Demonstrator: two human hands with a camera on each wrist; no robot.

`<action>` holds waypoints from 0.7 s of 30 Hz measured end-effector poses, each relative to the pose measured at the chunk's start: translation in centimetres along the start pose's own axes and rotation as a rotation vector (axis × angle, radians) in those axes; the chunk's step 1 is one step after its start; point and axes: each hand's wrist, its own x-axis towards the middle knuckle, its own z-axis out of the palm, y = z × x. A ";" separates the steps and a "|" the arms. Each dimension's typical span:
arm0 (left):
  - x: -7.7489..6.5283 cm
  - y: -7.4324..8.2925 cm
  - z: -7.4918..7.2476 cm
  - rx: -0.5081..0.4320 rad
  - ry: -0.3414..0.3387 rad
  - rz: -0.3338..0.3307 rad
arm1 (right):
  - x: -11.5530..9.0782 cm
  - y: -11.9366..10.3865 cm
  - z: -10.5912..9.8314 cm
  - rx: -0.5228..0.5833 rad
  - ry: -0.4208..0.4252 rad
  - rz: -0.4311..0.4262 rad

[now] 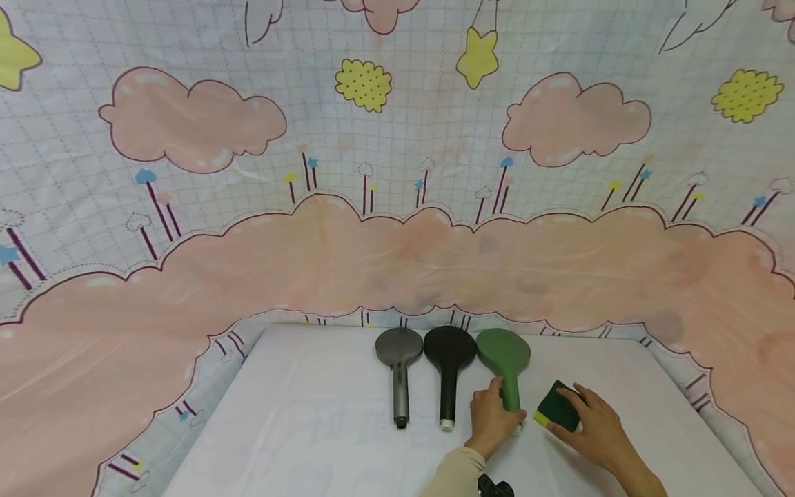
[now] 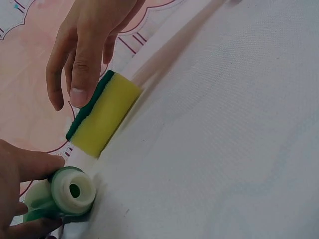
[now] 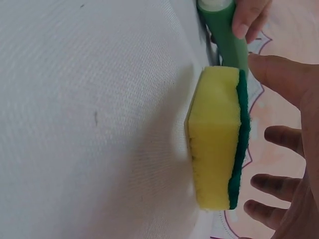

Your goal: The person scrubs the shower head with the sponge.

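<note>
A green shower head [image 1: 504, 352] lies on the white table, the rightmost of three in a row. My left hand [image 1: 491, 422] holds its handle, with thumb and fingers on either side. The handle's pale threaded end [image 2: 75, 190] faces the left wrist camera. To the right sits a sponge [image 1: 559, 408], yellow [image 3: 214, 149] with a dark green scouring layer on top. Over the sponge hovers my right hand [image 1: 597, 431], its fingers spread and slightly bent. In the right wrist view a gap shows between those fingers and the scouring layer.
A grey shower head [image 1: 399, 348] and a black shower head [image 1: 450, 348] lie left of the green one, handles toward me. The white tabletop [image 1: 298, 414] extends around them. Behind it hangs a patterned cloth [image 1: 397, 262] with clouds and stars.
</note>
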 end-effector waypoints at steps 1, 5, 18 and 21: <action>0.0 0.0 0.0 0.001 0.003 0.000 | 0.0 0.0 0.0 0.001 0.001 0.000; 0.3 0.0 -0.3 -0.014 0.004 -0.015 | 0.0 -0.1 0.0 0.000 0.002 0.005; 1.1 0.0 -1.4 -0.377 -0.159 -0.250 | 0.3 0.0 0.0 -0.009 -0.024 0.005; 1.2 0.1 -1.5 -0.492 -0.203 -0.302 | 0.5 0.1 0.1 -0.014 -0.046 0.018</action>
